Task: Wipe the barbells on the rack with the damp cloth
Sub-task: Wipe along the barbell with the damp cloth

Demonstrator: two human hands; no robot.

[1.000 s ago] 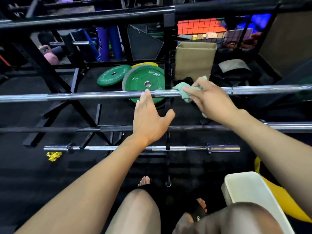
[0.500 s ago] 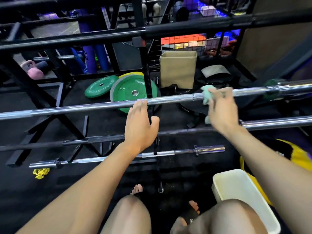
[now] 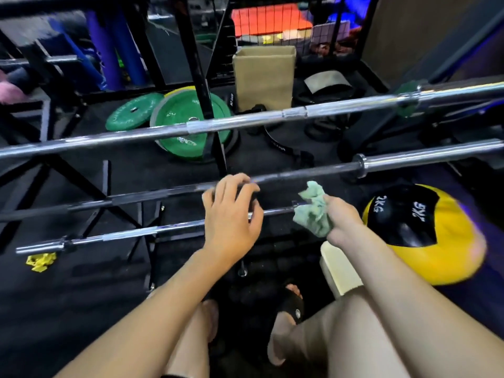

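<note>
Three barbells lie across the black rack: a top chrome barbell [image 3: 245, 121], a dark middle barbell [image 3: 152, 194] with a chrome sleeve at the right, and a short low chrome barbell [image 3: 128, 235]. My left hand [image 3: 231, 219] reaches over the low bar, and its bent fingers curl over the middle barbell. My right hand [image 3: 343, 222] grips the crumpled green damp cloth [image 3: 313, 211] just right of the low bar's right end. Whether the cloth touches that bar is unclear.
Green weight plates [image 3: 191, 124] lean behind the rack post, beside a tan box [image 3: 264, 77]. A yellow-and-black medicine ball [image 3: 425, 230] lies at the right. A white tub [image 3: 338, 268] stands by my right knee. Yellow clips [image 3: 41, 261] lie on the black floor at the left.
Both hands left the top barbell and came down. The left hand moved to the middle bar, and the right hand carried the cloth down beside the low bar. The view tilted down and right.
</note>
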